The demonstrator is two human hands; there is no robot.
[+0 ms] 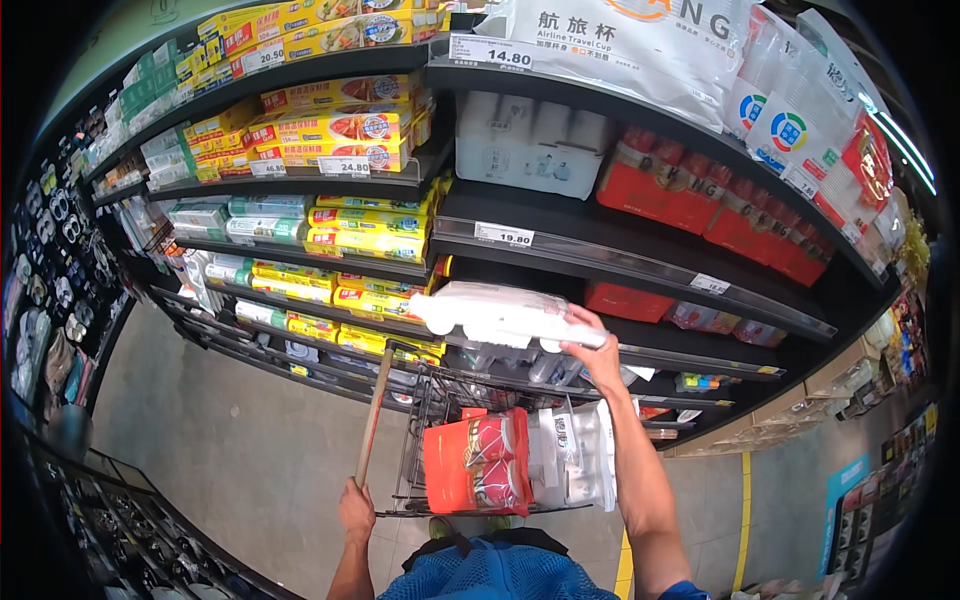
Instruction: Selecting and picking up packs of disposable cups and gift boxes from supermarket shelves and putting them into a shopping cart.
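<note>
My left hand [357, 508] is closed around the near end of a worn, brownish bar [373, 425] at the left side of a black wire cart [412, 440]. My right hand [595, 350] reaches forward over the cart. It grips the right end of a white plastic-wrapped pack [500, 310], held level in front of a shelf; its contents cannot be made out. Below, a red pack [450, 468] with printed pictures lies in the cart. Beside it on the right is a clear-wrapped pack of white items [580, 455].
Curved dark shelves [560, 235] rise ahead. They carry yellow boxes [340, 155] on the left, red wrapped packs [660, 185] and a white wrapped pack [530, 140] on the right. Brown cartons [840, 370] stand at the far right. Another rack [130, 530] borders the grey floor [240, 430] on the left.
</note>
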